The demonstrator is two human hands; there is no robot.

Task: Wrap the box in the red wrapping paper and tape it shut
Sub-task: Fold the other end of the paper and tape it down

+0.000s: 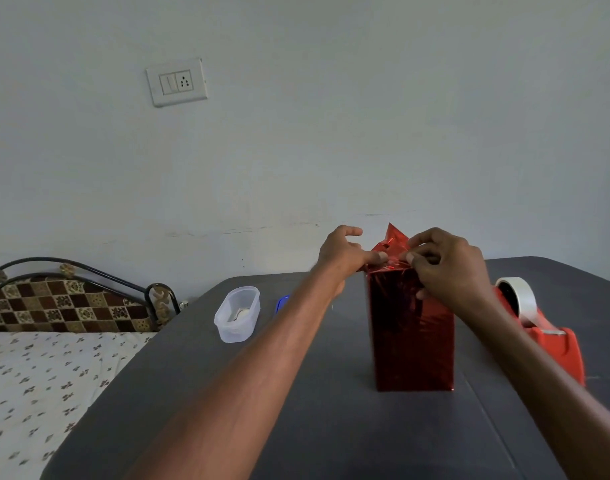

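Observation:
A tall box (412, 337) covered in shiny red wrapping paper stands upright on the dark grey table (296, 427). At its top a pointed paper flap (393, 237) sticks up. My left hand (345, 254) is at the top left edge, thumb pressing the folded paper down while the other fingers are spread above. My right hand (445, 265) is at the top right, fingers curled and pinching the paper fold at the top edge. A red tape dispenser (553, 337) with a white tape roll (520, 296) stands just right of the box, partly behind my right forearm.
A clear plastic container (237, 314) with something pale inside sits left of the box, and a blue object (282, 303) peeks out behind my left forearm. A bed (37, 375) with a patterned sheet lies beyond the table's left edge. A wall is close behind.

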